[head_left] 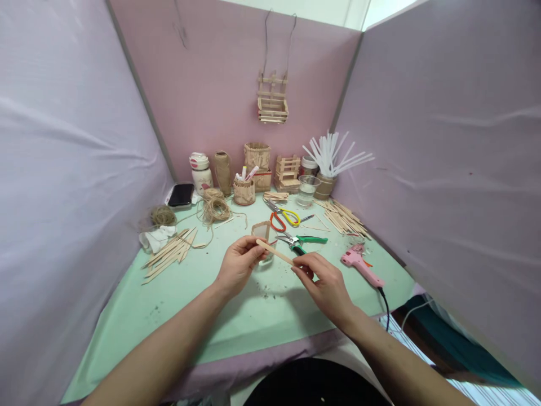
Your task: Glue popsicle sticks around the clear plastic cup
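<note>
A flat wooden craft stick [275, 251] slants between my two hands above the table. Its left end is pinched by the thumb and fingers of my left hand [239, 260]. The fingertips of my right hand [323, 282] close on the other end. Just behind my left hand stands a small clear container [262, 230] with a tan rim, partly covered by the fingers. Green-handled pruning shears [310, 239] lie beyond my right hand, and scissors [284, 219] with one red and one yellow handle rest behind them.
A pink glue gun [362, 268] lies at the right, its cord running off the edge. Loose craft sticks [169, 254] are piled left, with more sticks [344, 219] right. Twine [215, 207], a phone [181, 195], and a clear water cup [307, 192] stand farther back.
</note>
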Demonstrator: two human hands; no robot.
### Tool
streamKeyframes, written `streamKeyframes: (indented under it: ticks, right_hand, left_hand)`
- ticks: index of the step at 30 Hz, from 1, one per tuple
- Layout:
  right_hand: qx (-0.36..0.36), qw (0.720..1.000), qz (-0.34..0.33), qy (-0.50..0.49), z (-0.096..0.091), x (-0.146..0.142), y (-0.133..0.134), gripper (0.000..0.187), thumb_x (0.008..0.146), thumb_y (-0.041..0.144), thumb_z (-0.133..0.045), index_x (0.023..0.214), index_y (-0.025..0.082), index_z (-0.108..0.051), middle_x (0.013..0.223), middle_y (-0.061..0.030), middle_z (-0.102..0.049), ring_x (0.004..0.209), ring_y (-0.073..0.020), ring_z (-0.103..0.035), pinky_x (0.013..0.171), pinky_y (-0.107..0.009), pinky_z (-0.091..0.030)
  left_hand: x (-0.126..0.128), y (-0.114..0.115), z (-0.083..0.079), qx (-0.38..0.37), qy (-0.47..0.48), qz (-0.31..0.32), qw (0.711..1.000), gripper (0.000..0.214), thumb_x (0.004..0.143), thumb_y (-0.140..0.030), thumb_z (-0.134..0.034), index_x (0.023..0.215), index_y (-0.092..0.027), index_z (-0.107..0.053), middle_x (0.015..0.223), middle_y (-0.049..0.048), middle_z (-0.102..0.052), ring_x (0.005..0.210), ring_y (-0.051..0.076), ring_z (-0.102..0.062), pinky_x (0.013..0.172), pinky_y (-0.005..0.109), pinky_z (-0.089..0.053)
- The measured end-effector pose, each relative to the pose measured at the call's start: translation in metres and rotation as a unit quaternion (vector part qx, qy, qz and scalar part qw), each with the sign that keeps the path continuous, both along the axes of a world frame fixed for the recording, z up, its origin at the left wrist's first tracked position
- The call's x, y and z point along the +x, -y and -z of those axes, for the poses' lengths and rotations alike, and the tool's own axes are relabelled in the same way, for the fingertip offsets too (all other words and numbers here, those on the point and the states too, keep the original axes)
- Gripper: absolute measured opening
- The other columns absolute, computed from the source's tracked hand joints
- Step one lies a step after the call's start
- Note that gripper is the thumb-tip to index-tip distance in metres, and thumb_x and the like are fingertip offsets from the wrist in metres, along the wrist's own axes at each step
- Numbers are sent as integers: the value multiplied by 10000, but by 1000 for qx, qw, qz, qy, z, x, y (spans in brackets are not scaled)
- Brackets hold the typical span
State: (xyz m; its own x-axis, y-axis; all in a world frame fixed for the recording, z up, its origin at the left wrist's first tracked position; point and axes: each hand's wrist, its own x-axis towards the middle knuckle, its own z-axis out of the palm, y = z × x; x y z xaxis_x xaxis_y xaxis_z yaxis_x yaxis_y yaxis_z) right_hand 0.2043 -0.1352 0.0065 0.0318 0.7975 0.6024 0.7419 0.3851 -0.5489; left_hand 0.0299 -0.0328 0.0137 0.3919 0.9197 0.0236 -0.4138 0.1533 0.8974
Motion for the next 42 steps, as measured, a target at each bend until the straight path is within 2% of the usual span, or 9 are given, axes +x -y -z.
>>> streamKeyframes:
  ticks: [4, 7, 15, 21, 26, 29, 33, 37, 42]
  right_hand:
    - [-24, 999, 11, 37, -12, 19, 2, 161, 898, 345, -616, 991, 214, -629, 876, -55, -681, 726, -178, -631, 621, -293, -509]
    - [-99, 984, 98, 109, -26, 60, 5, 211, 883, 393, -611, 980, 208, -636, 884, -62, -699, 743, -203, -644, 656, -321, -489]
    - [-411, 820, 282, 283, -13, 159, 18, 341, 768, 446, -675, 900, 133, -645, 928, -174, -680, 850, -298, -646, 645, -322, -405]
    - [-431, 824, 268, 253, 11, 161, 8, 343, 772, 463, -658, 874, 138, -612, 906, -147, -662, 817, -258, -632, 636, -293, -390]
    - [-414, 837, 272, 233, 6, 164, 9, 303, 825, 472, -576, 781, 173, -567, 788, -99, -638, 677, -209, -582, 557, -287, -327]
    - [-361, 887, 237, 161, -7, 155, 13, 338, 863, 516, -511, 770, 194, -558, 740, -66, -625, 624, -185, -543, 549, -285, -337]
    - [-278, 955, 66, -76, -22, 116, 20, 409, 900, 574, -460, 1007, 198, -582, 929, -75, -654, 700, -174, -576, 604, -284, -443]
    - [-252, 925, -78, -272, -20, 53, 28, 472, 914, 590, -438, 1087, 182, -603, 1064, -114, -648, 792, -187, -614, 582, -278, -464]
    - [-268, 916, -141, -264, -4, -6, 35, 545, 908, 635, -411, 1039, 157, -637, 896, -103, -669, 656, -163, -568, 543, -282, -465]
  left_hand:
    - [-1, -2, 0, -4, 17, -6, 1000, 319, 570, -334, -865, 780, -159, -700, 766, 15, -693, 648, 88, -597, 635, 221, -510]
    - [-3, -5, -2, -6, 25, -13, 1000, 311, 577, -325, -868, 787, -166, -703, 775, 8, -690, 659, 84, -599, 647, 216, -513]
    - [-9, -13, -5, 18, 32, -12, 999, 275, 598, -321, -867, 769, -172, -712, 783, 16, -689, 652, 87, -584, 630, 220, -498]
    - [-13, -20, -2, 29, 24, 4, 999, 224, 632, -294, -859, 765, -171, -727, 780, 21, -688, 689, 92, -597, 654, 208, -502]
    - [-17, -23, -7, 57, 10, 16, 998, 190, 658, -290, -846, 752, -172, -731, 770, 18, -685, 698, 91, -605, 669, 202, -508]
    - [-24, -23, -17, 82, -11, 28, 996, 204, 643, -298, -856, 741, -167, -735, 762, 25, -694, 693, 100, -619, 653, 202, -510]
    - [-41, -32, -29, 125, -43, 76, 988, 243, 604, -301, -878, 730, -145, -741, 731, 47, -704, 674, 123, -633, 641, 228, -521]
    - [-62, -50, -28, 140, -89, 130, 978, 246, 608, -289, -879, 722, -125, -735, 716, 53, -705, 660, 119, -637, 627, 218, -512]
    - [-73, -62, -19, 114, -128, 212, 962, 263, 612, -272, -876, 759, -105, -736, 720, 62, -713, 634, 107, -631, 630, 219, -512]
